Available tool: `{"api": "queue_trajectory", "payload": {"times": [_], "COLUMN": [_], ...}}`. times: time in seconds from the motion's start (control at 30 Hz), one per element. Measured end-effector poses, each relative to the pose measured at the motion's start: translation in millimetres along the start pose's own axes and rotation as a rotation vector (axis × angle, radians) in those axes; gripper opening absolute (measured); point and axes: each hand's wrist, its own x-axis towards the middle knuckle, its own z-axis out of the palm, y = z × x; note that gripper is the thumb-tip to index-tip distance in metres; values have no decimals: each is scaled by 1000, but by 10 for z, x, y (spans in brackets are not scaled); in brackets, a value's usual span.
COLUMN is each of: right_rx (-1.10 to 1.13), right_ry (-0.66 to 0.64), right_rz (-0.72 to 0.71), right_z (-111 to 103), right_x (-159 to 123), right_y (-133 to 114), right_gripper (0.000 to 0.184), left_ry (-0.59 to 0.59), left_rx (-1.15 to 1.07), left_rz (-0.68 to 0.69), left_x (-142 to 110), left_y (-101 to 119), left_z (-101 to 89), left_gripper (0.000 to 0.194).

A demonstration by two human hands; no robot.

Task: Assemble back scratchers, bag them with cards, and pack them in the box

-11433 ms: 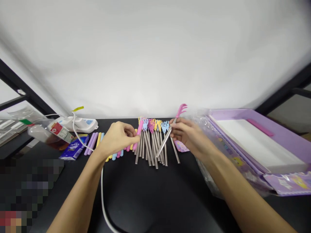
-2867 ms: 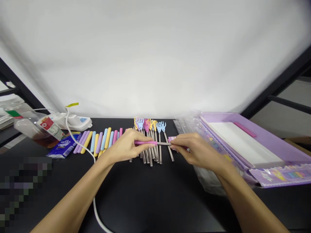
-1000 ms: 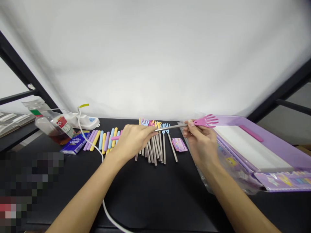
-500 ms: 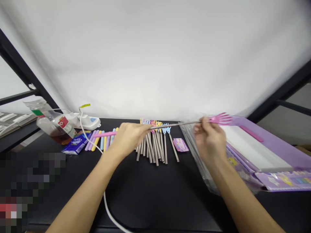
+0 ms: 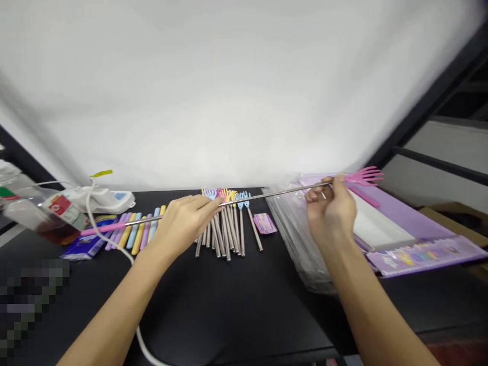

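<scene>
On black desktop [image 5: 244,305]: claw-headed rod [image 5: 274,193], extended

Bottle [image 5: 41,216], red-and-white label [image 5: 66,208], lettering blurred. Blue packet [image 5: 82,249], lettering illegible. Left hand [image 5: 186,218] grasps the rod midway, aloft. Pink card [image 5: 265,223], print unreadable. Right hand [image 5: 331,203] pinches it below its claw [image 5: 358,178]. Purple box [image 5: 415,218], lettering illegible. Rod longer than a second ago, pink handle [image 5: 114,225] farther left.

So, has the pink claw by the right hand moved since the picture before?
Yes, to the right: the claw was left of the pink strip in the box; now it shows just above that strip.
</scene>
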Motion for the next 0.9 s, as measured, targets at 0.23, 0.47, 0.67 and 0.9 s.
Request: {"api": "queue_trajectory", "payload": {"times": [0.23, 0.47, 0.67, 0.9], "right_rx": [-70, 4, 23, 37], "right_ry": [-7, 71, -47, 81], "right_rz": [-112, -149, -38, -45], "right_z": [-80, -122, -74, -138], "right_x": [92, 177, 19, 114], "right_y": [-29, -140, -25, -98], "right_gripper": [44, 41, 41, 35], "left_ry": [8, 95, 220, 126], "left_rx": [16, 17, -39, 104], "left_rz": [-168, -80, 41, -57], "left_x": [43, 78, 231, 104], "left_y": [72, 136, 324, 49], "left_z": [-9, 70, 131, 61], "left_gripper": [10, 8, 11, 16]}}
